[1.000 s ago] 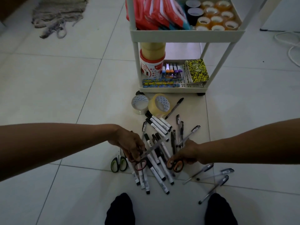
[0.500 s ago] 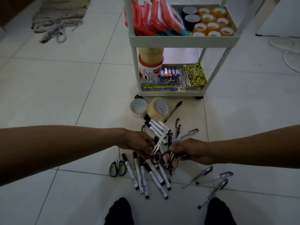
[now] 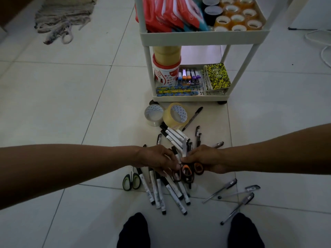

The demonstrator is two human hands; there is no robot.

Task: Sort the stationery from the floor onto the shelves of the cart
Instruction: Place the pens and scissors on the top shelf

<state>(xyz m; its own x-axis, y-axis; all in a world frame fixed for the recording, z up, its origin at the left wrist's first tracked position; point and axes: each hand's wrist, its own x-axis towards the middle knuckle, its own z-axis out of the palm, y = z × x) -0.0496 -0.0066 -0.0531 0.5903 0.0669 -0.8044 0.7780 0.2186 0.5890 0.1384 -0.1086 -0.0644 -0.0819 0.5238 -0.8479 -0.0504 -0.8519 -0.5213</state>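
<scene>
Two pairs of orange-handled scissors meet between our hands above the marker pile. Our right hand has its grip clenched round one pair's handles, and our left hand pinches the other pair at its loops, apparently so that both can travel as one bundle. We judge the cart comes next. A green-handled pair lies on the floor just left of the markers, two tape rolls sit near the cart's bottom shelf, and loose pens wait well apart at right.
</scene>
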